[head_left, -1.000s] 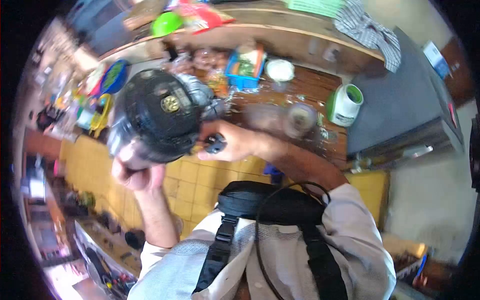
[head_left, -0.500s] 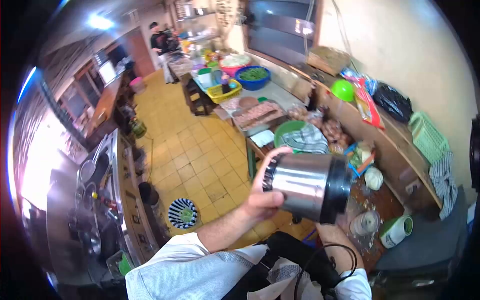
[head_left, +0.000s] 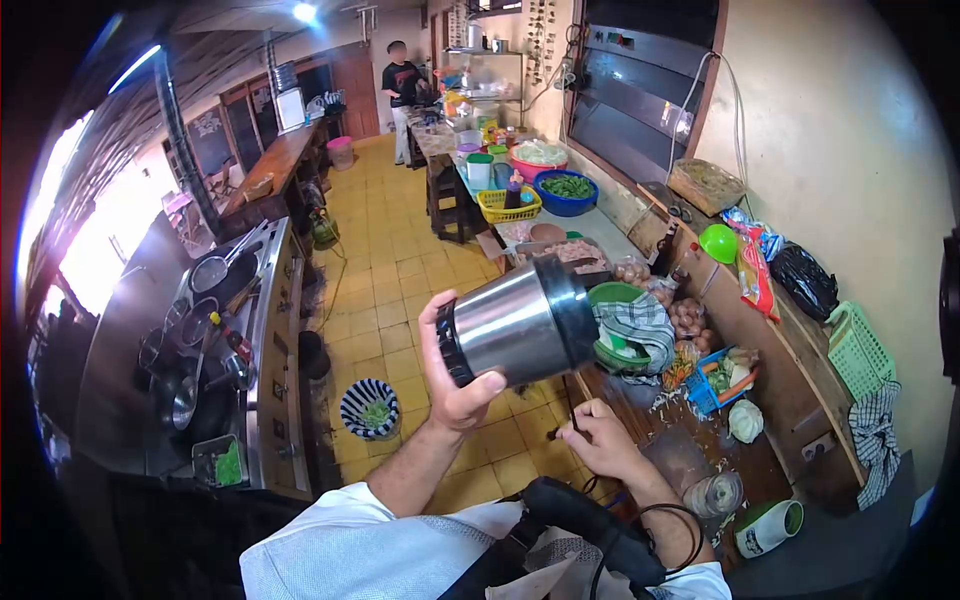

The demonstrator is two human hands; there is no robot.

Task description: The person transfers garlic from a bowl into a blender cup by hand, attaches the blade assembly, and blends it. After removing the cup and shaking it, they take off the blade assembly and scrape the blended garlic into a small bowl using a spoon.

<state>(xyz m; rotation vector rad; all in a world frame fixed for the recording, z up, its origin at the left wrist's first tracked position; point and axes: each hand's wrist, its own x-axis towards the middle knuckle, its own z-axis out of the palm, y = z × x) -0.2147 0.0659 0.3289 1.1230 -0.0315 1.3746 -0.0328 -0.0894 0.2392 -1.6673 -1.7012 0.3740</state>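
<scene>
My left hand (head_left: 455, 385) grips a blender base (head_left: 505, 325), a steel cylinder with black ends, raised and tilted in front of me. Its fingers wrap round one black end, thumb on the steel side. Below it, my right hand (head_left: 605, 440) pinches a thin black cord (head_left: 574, 418) between thumb and fingers. Close to the right forearm, a clear cup (head_left: 713, 495) stands on the wooden table (head_left: 655, 420). A white container with a green inside (head_left: 768, 530) lies tilted beside it.
A stove with pans (head_left: 200, 290) runs along the left. A striped basket (head_left: 369, 409) stands on the floor. On the right are a green basin with a checked cloth (head_left: 640, 330), a blue basket (head_left: 722, 382) and a cabbage (head_left: 746, 422). Another person (head_left: 403, 90) stands far back.
The blender base has moved left and up in my left hand. My right hand, formerly hidden behind it, now shows with the cord. My view has shifted, showing more of the stove.
</scene>
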